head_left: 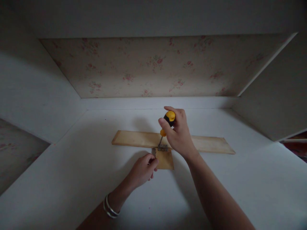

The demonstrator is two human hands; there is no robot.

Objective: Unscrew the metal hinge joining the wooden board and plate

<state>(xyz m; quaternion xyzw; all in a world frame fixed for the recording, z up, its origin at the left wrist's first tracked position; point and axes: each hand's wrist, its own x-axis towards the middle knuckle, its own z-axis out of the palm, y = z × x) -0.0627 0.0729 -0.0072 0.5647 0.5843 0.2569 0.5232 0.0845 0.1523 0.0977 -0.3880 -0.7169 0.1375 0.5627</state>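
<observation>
the left hand (142,170), bangles (109,207) at its wrist, is pinching the left edge of the small wooden block (165,159) on the white surface (72,166). just right, the right hand (178,132) is gripping a yellow-handled screwdriver (168,121), its tip sitting on the metal hinge (162,147) joining the block to the long wooden board (134,139).

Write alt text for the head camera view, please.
A right hand drives a yellow-handled screwdriver into a small metal hinge joining a long wooden board and small wooden piece, which the left hand steadies.
</observation>
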